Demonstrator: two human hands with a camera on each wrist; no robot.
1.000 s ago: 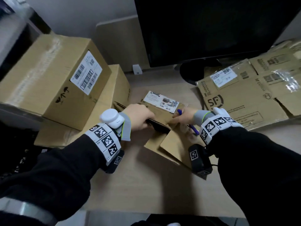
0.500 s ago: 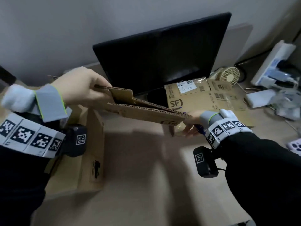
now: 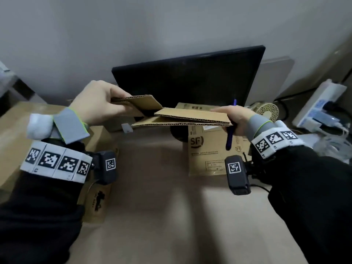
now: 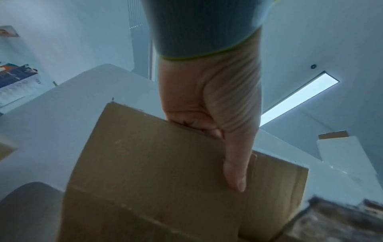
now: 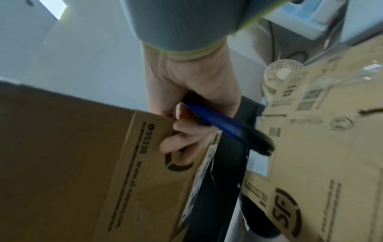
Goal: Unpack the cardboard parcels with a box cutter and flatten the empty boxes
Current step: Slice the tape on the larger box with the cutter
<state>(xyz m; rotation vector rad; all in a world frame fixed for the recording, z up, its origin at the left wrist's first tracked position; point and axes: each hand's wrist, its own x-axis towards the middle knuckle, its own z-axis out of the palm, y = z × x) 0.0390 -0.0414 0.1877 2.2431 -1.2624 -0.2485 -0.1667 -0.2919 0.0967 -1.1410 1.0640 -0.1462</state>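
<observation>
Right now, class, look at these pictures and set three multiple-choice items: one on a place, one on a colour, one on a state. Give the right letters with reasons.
1. Where is the flattened box?
A. held in the air between both hands
B. lying on the desk
C. on top of the monitor

2. What colour is the box cutter?
A. red
B. blue
C. yellow

3. What is the right hand doing?
A. resting open on the desk
B. holding only the cutter
C. gripping the cutter and the box edge together

Answers:
1 A: the left hand and the right hand each grip an end above the desk.
2 B: its handle shows blue below the fist.
3 C: the wrist view shows fingers on the cardboard with the cutter in the palm.
</observation>
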